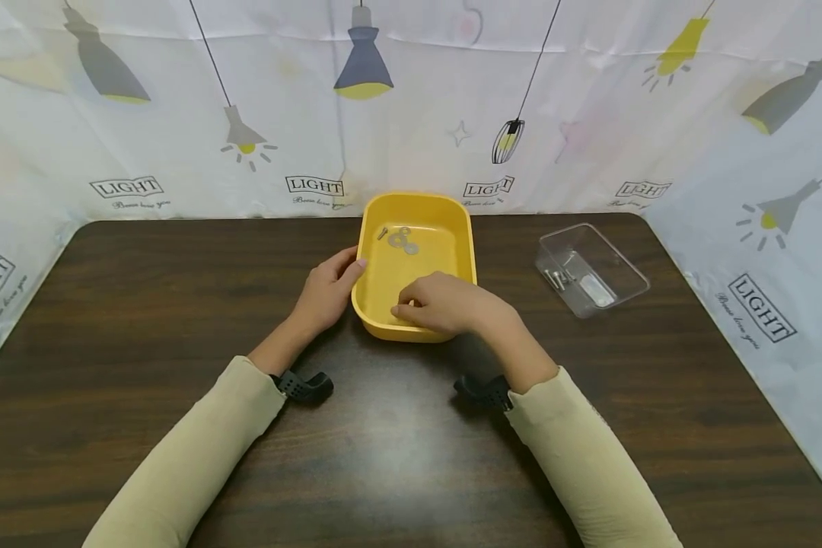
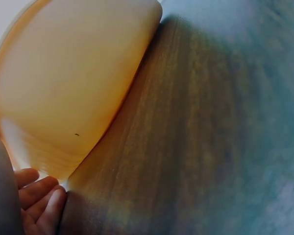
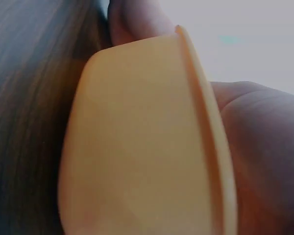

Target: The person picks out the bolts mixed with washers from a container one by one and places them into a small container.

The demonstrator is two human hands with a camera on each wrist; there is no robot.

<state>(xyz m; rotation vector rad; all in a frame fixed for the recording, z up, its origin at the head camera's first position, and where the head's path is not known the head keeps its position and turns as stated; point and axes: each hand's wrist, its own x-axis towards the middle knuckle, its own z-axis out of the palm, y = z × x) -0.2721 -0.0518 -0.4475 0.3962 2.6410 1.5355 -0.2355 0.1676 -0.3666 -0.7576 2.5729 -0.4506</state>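
Observation:
A yellow plastic bin (image 1: pixel 418 274) stands on the table. My left hand (image 1: pixel 329 289) holds its left side, thumb at the rim; in the left wrist view the fingers (image 2: pixel 39 196) lie against the outer wall. My right hand (image 1: pixel 445 303) reaches over the near right rim into the bin, its fingers bent and low near the floor. I cannot tell whether a small piece is between its fingertips. Toward the bin's far end lie several flat metal washers (image 1: pixel 397 240) and one small screw (image 1: pixel 382 233). The right wrist view shows mostly the bin's outer wall (image 3: pixel 142 137), with the right hand beyond the rim.
To the right stands a clear plastic box (image 1: pixel 592 270) with several small metal screws (image 1: pixel 557 278) and a white label-like patch in it. The dark wooden table (image 1: pixel 178 304) ends at a white cloth backdrop (image 1: pixel 411 137) printed with lamps, which also hangs along both sides.

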